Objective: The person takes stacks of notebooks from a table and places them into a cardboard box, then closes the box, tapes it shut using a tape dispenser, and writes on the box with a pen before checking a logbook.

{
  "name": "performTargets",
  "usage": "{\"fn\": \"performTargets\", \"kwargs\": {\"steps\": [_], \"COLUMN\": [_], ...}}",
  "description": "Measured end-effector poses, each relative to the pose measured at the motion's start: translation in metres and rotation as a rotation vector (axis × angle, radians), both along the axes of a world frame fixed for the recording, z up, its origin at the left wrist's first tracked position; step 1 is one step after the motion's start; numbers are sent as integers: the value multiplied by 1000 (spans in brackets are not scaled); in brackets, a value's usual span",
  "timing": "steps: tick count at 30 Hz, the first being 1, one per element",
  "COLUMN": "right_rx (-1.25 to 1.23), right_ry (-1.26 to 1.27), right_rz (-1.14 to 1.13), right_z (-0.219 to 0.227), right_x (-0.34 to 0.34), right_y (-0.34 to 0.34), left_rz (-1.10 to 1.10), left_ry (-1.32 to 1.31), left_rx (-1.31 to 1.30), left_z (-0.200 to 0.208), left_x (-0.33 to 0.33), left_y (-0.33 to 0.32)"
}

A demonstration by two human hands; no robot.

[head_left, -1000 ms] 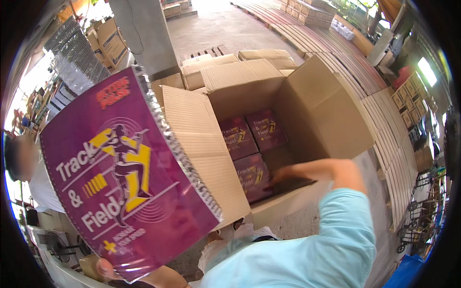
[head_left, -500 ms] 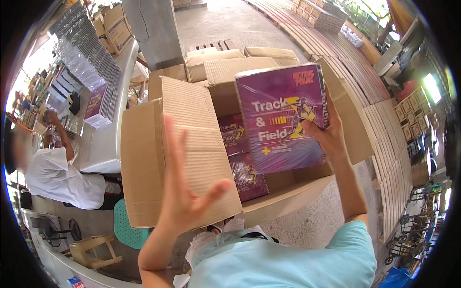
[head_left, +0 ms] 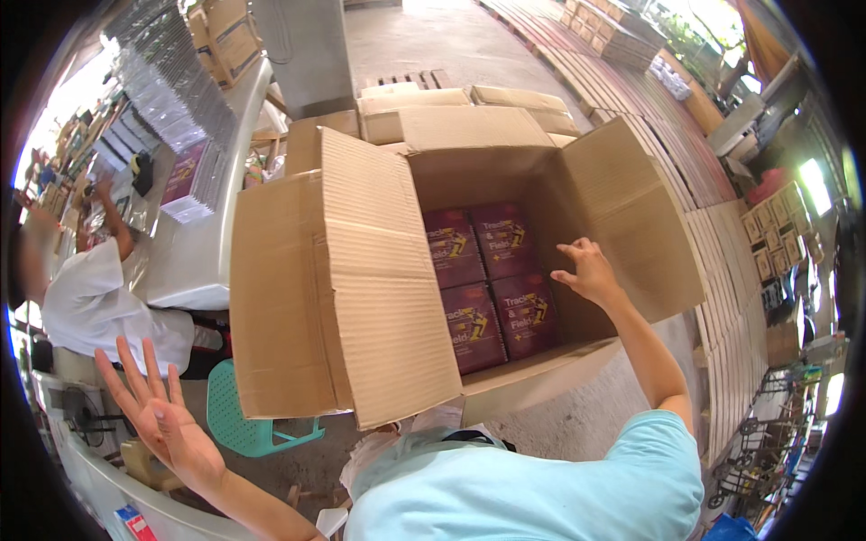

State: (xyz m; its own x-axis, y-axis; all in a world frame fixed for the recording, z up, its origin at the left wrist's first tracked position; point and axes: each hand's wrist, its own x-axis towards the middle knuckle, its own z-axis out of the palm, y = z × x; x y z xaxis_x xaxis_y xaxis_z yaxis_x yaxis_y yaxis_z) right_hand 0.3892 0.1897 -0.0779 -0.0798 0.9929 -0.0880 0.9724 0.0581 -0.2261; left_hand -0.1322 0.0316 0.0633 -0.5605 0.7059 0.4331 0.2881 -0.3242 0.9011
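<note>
In front of me stands an open cardboard box (head_left: 586, 194) with its flaps folded out. Several purple spiral notebooks (head_left: 527, 311), wrapped in clear plastic, lie flat inside it, side by side in rows. Over the box's right part hovers my right hand (head_left: 591, 273), holding nothing, thumb and forefinger apart and the other fingers partly bent. My left hand (head_left: 171, 433) is off to the lower left, away from the box, palm up with its fingers spread and nothing in it. The broad left flap (head_left: 383, 288) of the box lies between my hands.
To the left a white table (head_left: 203, 261) bears a tall stack of plastic-wrapped notebooks (head_left: 167, 90). A person in a white shirt (head_left: 117, 307) works there. A green stool (head_left: 239, 419) stands left of my box. More closed cartons (head_left: 519, 99) sit behind it; wooden pallets (head_left: 731, 298) run along the right.
My right hand has let go of the notebook it held above the box and is now lower, over the box. My left hand has swung from the left flap out to the lower left.
</note>
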Motion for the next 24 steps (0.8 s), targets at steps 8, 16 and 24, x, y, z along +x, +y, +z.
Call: {"fn": "performTargets", "kwargs": {"steps": [8,16,24], "right_rx": [342,711,696], "right_ry": [172,283,145], "right_rz": [211,390,395], "right_z": [96,227,234], "right_x": [-100,-267,-497], "right_y": [25,53,168], "left_rz": [171,104,163], "left_ry": [-14,-159,281], "left_rx": [166,229,29], "left_z": [13,39,25], "left_x": [-82,-234,-358], "left_y": [-10,142,402]}}
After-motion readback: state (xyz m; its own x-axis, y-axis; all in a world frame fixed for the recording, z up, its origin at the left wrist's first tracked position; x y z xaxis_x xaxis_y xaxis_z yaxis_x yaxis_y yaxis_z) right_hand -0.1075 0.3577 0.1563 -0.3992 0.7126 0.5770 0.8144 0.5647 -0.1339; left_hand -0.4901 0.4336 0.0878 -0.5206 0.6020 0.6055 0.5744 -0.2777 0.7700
